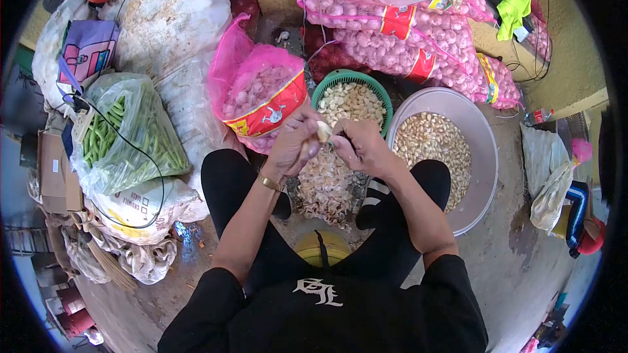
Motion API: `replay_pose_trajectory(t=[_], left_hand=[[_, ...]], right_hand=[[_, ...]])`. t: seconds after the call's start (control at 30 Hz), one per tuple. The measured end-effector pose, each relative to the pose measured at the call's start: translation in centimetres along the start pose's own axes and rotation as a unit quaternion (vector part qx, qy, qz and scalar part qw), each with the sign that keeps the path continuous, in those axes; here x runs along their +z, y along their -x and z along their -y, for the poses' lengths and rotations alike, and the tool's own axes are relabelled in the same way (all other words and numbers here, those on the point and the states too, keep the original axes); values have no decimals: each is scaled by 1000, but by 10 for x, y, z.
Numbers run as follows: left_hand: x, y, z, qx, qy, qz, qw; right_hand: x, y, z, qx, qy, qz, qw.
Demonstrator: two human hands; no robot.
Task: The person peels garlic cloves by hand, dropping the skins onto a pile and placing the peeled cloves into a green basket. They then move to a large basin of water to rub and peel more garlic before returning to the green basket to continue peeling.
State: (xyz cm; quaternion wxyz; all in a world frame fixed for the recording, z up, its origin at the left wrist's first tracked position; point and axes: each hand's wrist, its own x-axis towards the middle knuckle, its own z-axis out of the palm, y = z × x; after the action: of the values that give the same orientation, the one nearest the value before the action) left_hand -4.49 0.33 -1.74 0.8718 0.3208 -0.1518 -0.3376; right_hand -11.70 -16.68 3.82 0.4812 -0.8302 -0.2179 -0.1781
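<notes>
My left hand (293, 145) is closed, pinching a pale garlic clove (324, 132) between thumb and fingers. My right hand (362, 146) meets it from the other side, its fingers curled and the tips close to the clove. What those right fingers grip, if anything, is hidden. Just beyond my hands stands a green basket (387, 99) of garlic cloves. Below them, between my feet, lies a heap of garlic skins (329, 186). To the right, a large pale tub (485, 176) holds many peeled cloves.
An open pink mesh sack (261, 91) of garlic stands ahead on the left. Full garlic sacks (418, 42) are stacked at the back right. A plastic bag of green beans (134, 131) rests on a white sack (147, 212) at left.
</notes>
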Motion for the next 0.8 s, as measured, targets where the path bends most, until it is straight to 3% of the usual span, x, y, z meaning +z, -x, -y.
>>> replay_pose_trajectory(t=[0.13, 0.23, 0.33, 0.43, 0.5, 0.67, 0.8], left_hand=[[-7, -4, -11, 32, -10, -16, 999], [6, 4, -13, -29, -57, -17, 998], [13, 11, -15, -106, -63, 38, 992], [21, 10, -18, -83, -65, 33, 994], [21, 9, -17, -78, -92, 30, 992], [14, 8, -8, -23, -105, -33, 994], [4, 8, -11, -36, -48, -11, 998]], right_hand=[[1, 5, 1, -40, -25, -15, 999], [-2, 8, 0, 20, -56, -4, 998], [-4, 6, 1, 89, -72, -12, 993], [-4, 5, -4, 111, -31, -36, 993], [-1, 4, -9, 75, -13, -62, 995], [-1, 3, -2, 79, -14, -26, 996], [-3, 6, 1, 33, -27, -20, 999]])
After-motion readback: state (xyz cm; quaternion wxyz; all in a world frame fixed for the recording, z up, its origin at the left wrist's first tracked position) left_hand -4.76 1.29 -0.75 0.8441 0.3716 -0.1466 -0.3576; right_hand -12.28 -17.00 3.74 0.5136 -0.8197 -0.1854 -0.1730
